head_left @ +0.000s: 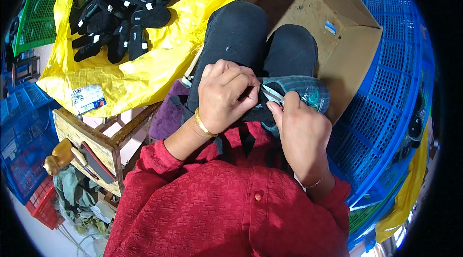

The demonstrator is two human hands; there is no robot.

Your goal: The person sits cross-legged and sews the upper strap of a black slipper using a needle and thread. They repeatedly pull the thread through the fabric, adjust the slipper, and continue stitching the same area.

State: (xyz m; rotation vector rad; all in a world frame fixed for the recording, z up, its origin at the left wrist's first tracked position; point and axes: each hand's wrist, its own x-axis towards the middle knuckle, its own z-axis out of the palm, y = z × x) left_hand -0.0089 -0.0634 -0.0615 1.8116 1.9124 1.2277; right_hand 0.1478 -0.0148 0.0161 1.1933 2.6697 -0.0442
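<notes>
guessing I'm mid-trim, right fingers (292, 100) clamped on silver snips (272, 94), left fingers (237, 84) pinched together, can't tell on what, striped slipper (305, 84) beneath right fingers, next probably wants steady, careful snip

Their bumpy red top (207, 204) has a round button (258, 197). The pants (234, 30) are dark. A gold bangle (203, 124) circles the left wrist (192, 134), a thin bracelet (317, 183) the right.

The person's left hand (225, 94) curls in over the lap (219, 47) — thumb and forefinger pinched together. Just beside it, the right hand (304, 134) is closed in a grip — thumb pointing up and leftward. Both forearms (187, 139) slant inward.
</notes>
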